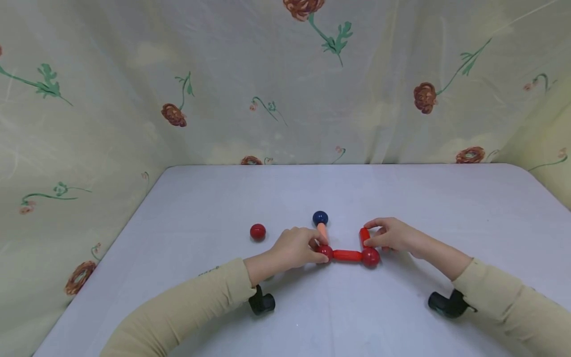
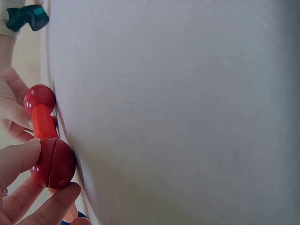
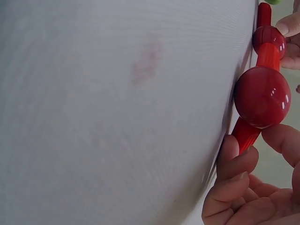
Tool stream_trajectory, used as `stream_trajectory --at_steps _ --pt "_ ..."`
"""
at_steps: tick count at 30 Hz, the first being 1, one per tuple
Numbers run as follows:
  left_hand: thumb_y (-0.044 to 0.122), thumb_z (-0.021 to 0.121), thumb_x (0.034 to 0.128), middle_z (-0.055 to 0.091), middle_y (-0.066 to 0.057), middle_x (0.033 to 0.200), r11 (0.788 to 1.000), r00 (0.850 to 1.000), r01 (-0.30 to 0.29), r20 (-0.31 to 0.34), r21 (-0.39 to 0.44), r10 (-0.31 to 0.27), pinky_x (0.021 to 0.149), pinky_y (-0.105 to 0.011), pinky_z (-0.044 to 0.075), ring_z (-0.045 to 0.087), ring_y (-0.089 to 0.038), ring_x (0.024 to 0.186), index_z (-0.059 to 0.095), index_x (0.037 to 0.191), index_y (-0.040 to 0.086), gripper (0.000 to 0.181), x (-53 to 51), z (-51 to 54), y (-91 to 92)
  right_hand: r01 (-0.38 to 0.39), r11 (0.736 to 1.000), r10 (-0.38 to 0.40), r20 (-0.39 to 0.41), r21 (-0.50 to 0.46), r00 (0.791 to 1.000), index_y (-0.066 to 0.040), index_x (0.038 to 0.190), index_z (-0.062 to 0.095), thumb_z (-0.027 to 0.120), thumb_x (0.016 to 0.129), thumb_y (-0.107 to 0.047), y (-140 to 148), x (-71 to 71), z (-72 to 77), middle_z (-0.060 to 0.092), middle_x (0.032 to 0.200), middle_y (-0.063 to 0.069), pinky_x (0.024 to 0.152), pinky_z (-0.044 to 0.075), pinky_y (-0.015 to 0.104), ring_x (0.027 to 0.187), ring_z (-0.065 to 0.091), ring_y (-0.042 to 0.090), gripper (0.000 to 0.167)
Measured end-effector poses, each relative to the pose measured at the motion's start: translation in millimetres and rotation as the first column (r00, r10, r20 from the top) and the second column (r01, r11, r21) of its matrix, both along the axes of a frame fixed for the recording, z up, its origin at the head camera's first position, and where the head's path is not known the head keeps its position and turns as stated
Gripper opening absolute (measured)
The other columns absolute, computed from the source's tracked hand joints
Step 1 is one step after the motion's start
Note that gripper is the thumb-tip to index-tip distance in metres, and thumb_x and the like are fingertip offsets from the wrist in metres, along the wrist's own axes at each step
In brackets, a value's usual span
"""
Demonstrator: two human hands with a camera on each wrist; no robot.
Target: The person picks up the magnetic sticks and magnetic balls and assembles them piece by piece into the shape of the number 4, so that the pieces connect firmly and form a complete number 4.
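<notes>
My left hand (image 1: 292,248) pinches a glossy red ball (image 1: 325,253) between thumb and fingers; in the left wrist view a seam runs around this ball (image 2: 52,163). A red stick (image 1: 348,255) joins it to a second red ball (image 1: 371,257) on the right. From that second ball another red stick (image 1: 364,238) points away from me, and my right hand (image 1: 392,235) grips it between thumb and fingers. A peach stick (image 1: 322,231) runs from the left ball's far side to a dark blue ball (image 1: 320,218). My left fingers partly cover where it meets the red ball.
A loose red ball (image 1: 257,232) lies left of the joined pieces on the white table (image 1: 214,198). Something green (image 3: 272,1) shows at the right wrist view's top edge, mostly cut off. A flowered curtain (image 1: 223,64) hangs behind the table.
</notes>
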State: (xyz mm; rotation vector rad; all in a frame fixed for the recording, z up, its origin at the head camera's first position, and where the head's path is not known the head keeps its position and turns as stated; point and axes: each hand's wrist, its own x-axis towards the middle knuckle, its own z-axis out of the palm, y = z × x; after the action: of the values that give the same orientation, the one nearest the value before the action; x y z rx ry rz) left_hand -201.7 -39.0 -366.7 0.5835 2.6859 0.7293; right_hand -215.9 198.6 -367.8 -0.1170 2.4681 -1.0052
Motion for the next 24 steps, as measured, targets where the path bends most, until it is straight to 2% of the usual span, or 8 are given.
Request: stream_trajectory --at_steps 8,18,24 --pt "0.027 0.074 0.0763 0.064 0.006 0.082 1.000 1.000 -0.003 -0.002 -0.011 0.003 0.055 -0.020 0.038 0.052 -0.008 0.066 0.066 0.107 0.020 0.032 -0.1 1.1 0.2 0.018 1.000 -0.018 0.022 0.002 1.000 0.001 0.129 0.042 0.066 0.080 -0.022 -0.6 -1.2 0.9 0.053 0.092 0.012 0.062 0.043 0.026 0.071 0.050 0.017 0.059" --pt "0.027 0.074 0.0765 0.063 0.006 0.082 1.000 1.000 -0.003 0.002 -0.016 0.003 0.055 -0.020 0.038 0.051 -0.008 0.066 0.066 0.107 0.020 0.032 -0.4 0.3 0.7 0.001 1.000 0.000 0.040 -0.015 0.999 -0.001 0.125 0.045 0.064 0.081 -0.018 -1.8 -2.2 -0.4 0.055 0.089 0.008 0.062 0.042 0.026 0.067 0.050 0.016 0.051" --pt "0.028 0.074 0.0764 0.063 0.007 0.082 1.000 1.000 -0.003 0.001 -0.013 0.003 0.055 -0.020 0.038 0.052 -0.007 0.067 0.066 0.106 0.020 0.032 -0.6 0.2 0.6 -0.022 0.998 0.020 0.032 0.053 0.999 -0.002 0.127 0.044 0.064 0.081 -0.023 -5.1 -6.7 1.3 0.054 0.090 0.010 0.058 0.042 0.024 0.064 0.050 0.016 0.054"
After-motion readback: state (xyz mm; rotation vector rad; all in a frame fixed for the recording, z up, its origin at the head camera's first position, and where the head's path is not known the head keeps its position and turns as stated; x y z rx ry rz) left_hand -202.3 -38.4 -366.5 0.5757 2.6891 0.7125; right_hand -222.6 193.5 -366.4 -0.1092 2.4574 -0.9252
